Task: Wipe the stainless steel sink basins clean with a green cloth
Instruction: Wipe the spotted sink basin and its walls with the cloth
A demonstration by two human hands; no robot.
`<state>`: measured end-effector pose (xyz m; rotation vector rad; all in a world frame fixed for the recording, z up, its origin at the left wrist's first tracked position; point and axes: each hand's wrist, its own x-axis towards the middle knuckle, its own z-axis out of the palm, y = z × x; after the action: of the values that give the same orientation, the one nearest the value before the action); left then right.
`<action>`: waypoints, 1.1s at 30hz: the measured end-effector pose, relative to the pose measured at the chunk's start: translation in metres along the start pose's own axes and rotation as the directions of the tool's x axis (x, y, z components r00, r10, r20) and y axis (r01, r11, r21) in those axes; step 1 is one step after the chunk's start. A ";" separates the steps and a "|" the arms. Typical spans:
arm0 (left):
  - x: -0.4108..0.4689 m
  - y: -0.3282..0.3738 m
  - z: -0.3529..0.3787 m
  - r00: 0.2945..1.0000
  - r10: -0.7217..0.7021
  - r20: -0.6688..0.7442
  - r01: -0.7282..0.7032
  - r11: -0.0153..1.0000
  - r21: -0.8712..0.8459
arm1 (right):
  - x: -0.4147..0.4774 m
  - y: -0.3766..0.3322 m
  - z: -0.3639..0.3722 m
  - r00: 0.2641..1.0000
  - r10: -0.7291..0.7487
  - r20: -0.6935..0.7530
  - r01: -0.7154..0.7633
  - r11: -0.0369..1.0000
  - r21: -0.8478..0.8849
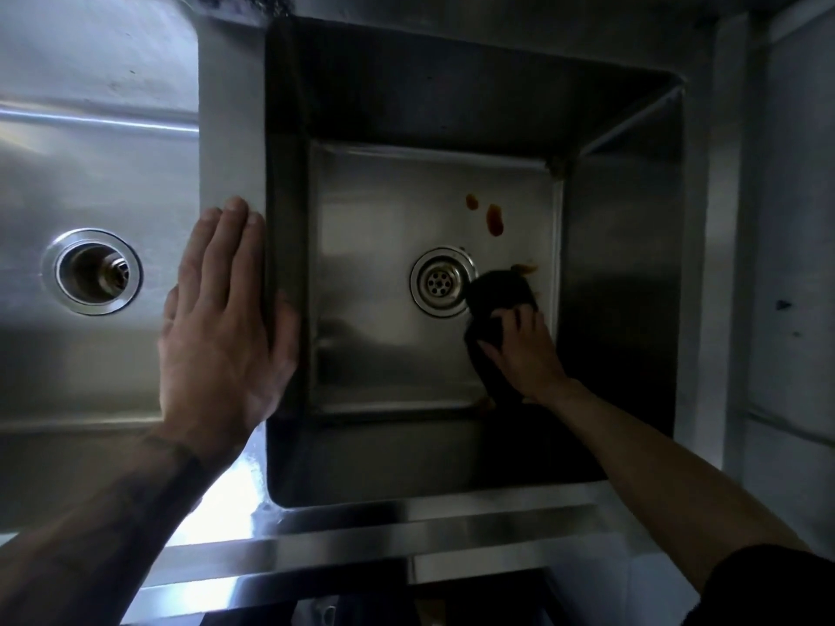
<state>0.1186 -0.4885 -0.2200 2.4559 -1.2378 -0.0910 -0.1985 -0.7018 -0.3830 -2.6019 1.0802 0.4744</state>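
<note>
- Far left: left basin (90,173), shallow and brightly lit, with an open drain hole (92,272) in the middle of its floor. No marks to be made out there.
- On the divider (230,128) between the two basins: left hand (226,318), laid flat and palm down, fingers straight and together, thumb over the deeper basin's edge. Grip empty; by the look of it, a brace.
- Centre: right basin (361,264), deeper and in shadow, strainer drain (443,282) set in its floor.
- Beyond the drain, toward the far right corner: reddish-brown stains (494,219), not yet wiped. A fainter smear just past the cloth's far end.
- Just right of the drain, touching its rim: cloth (497,300), down on the basin floor. Reads as dark rather than green in this light. Long axis running from the near wall away toward the far one, bunched far end pointing at the stains.
- On top of the cloth: right hand (524,350), fingers curled down over the fabric, grip pinning it to the steel.
- Handling, as a judgement: soft, light and limp, likely to fold or trail under a push. Best held across the middle under spread fingers, with pressure from the palm; probably slick going on damp steel.
- Far right: pale wall (790,219) close beside the worktop.
</note>
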 end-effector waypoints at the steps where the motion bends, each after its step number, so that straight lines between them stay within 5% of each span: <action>1: 0.001 0.000 0.000 1.000 -0.001 0.006 0.001 1.000 -0.006 | -0.012 0.002 0.000 0.993 -0.109 0.055 0.110 0.994 -0.026; 4: 0.000 0.000 -0.001 1.000 -0.007 0.018 0.007 1.000 -0.013 | -0.030 0.019 -0.008 0.894 -0.306 0.327 0.336 0.941 -0.038; 6: 0.001 0.000 0.000 1.000 0.006 0.001 -0.006 1.000 -0.014 | -0.011 0.021 -0.012 0.928 -0.240 0.284 0.260 0.965 -0.034; 10: 0.001 -0.001 0.002 1.000 0.006 0.012 -0.005 1.000 -0.013 | 0.027 0.012 -0.006 0.988 0.141 0.064 -0.141 0.990 0.003; 13: 0.000 -0.002 0.002 1.000 0.008 0.013 -0.008 1.000 -0.020 | -0.011 0.001 0.008 0.998 0.052 0.035 -0.051 0.998 -0.027; 17: 0.001 -0.003 0.002 1.000 0.011 0.023 -0.011 1.000 -0.019 | -0.020 0.007 0.000 0.980 -0.067 0.189 0.069 0.998 -0.006; 20: 0.001 -0.005 0.003 1.000 0.020 0.024 -0.020 1.000 -0.012 | 0.019 0.007 -0.008 0.981 0.193 0.032 -0.195 0.979 0.060; 23: 0.001 -0.003 0.003 1.000 0.018 0.021 -0.018 1.000 -0.012 | 0.019 -0.016 0.000 0.908 0.396 -0.140 -0.388 0.918 0.078; 29: 0.002 -0.004 0.002 0.999 0.031 0.020 -0.031 0.999 -0.022 | 0.004 -0.007 0.000 0.993 0.088 -0.074 -0.088 0.996 0.008; 33: 0.002 -0.003 0.002 0.999 0.038 0.019 -0.038 0.999 -0.015 | 0.044 -0.012 -0.007 0.853 0.487 -0.190 -0.468 0.873 0.135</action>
<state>0.1219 -0.4892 -0.2229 2.4236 -1.2867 -0.1138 -0.1588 -0.7241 -0.3928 -2.3338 1.7996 0.2346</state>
